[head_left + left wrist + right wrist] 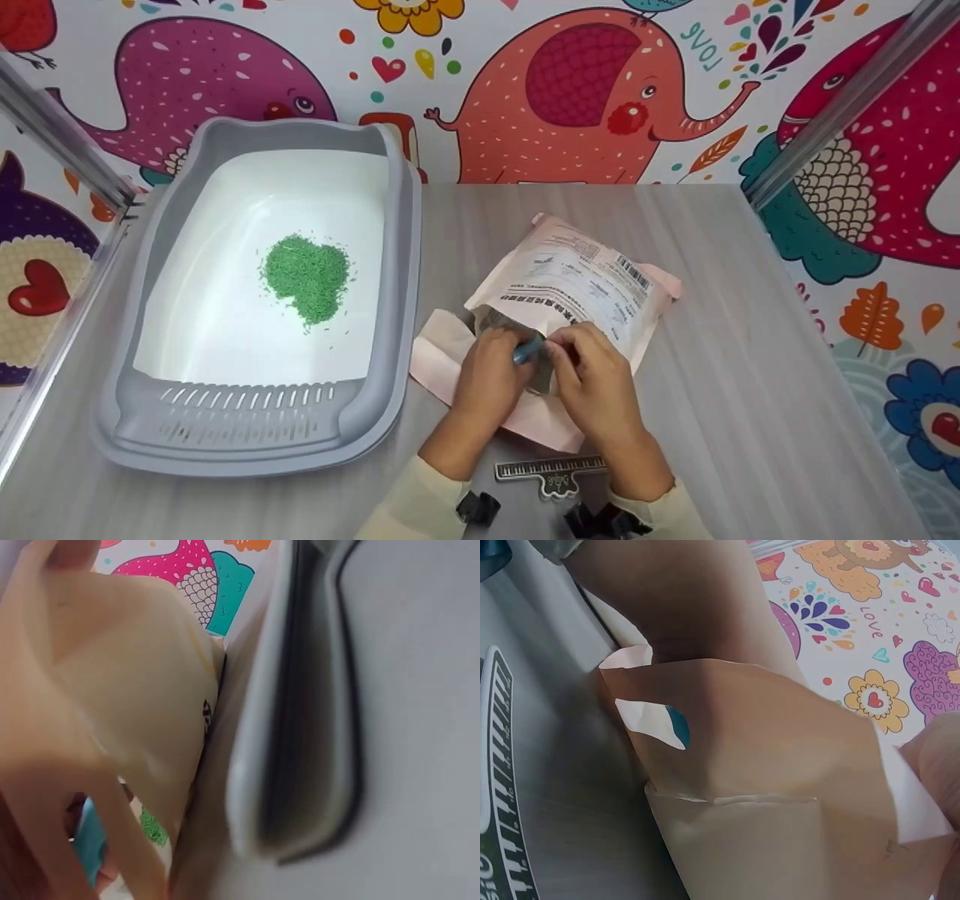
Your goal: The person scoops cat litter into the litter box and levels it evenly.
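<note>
A pale pink printed bag (570, 277) lies on the table, its mouth toward me and a grey inside showing. My left hand (491, 367) is at that mouth, fingers curled around a short, slim blue piece (529, 349) whose kind I cannot tell. Close beside it, my right hand (596, 375) pinches the edge of the opening between thumb and fingers. In the right wrist view, the bag's flap (757, 727) with a cut-out handle hole fills the middle. A black clip with a piano-key pattern (551, 474) lies between the forearms.
On the left stands a grey litter tray (409, 285) with a slotted front step and white bottom. A heap of green pellets (307, 277) lies inside it. Behind the table rises a wall (420, 97) printed with elephants, and metal posts (847, 105) stand at both back corners.
</note>
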{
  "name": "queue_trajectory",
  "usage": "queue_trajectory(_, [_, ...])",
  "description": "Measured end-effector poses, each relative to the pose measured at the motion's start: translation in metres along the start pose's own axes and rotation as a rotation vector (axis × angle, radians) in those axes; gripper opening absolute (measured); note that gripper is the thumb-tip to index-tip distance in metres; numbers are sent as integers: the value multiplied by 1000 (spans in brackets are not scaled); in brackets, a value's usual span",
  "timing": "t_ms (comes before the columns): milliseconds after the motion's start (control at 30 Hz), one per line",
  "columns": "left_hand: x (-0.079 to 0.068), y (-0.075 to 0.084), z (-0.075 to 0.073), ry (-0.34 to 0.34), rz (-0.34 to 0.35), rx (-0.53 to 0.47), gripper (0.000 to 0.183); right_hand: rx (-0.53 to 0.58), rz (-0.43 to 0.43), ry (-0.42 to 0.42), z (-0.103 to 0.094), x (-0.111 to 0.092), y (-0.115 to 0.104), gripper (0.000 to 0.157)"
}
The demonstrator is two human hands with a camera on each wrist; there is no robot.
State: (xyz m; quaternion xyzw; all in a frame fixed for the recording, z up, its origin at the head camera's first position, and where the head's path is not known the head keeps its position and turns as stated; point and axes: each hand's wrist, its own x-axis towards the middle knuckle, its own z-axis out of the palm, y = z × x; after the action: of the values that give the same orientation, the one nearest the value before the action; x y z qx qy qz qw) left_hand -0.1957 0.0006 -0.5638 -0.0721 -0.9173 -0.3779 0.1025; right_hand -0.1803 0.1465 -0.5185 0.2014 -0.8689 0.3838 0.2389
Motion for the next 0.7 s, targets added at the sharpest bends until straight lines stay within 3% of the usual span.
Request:
queue_trajectory(233, [-5,-1,-11,-20,-45,20,20,5,7,-6,0,0,0,12])
queue_trajectory(467, [-9,1,-22,-77,-123,129,17,5,32,-22,-2,-1,0,7])
queue_trajectory(700, [-10,5,-33,-42,-118,206,19,2,27,-14,-2,1,-1,12])
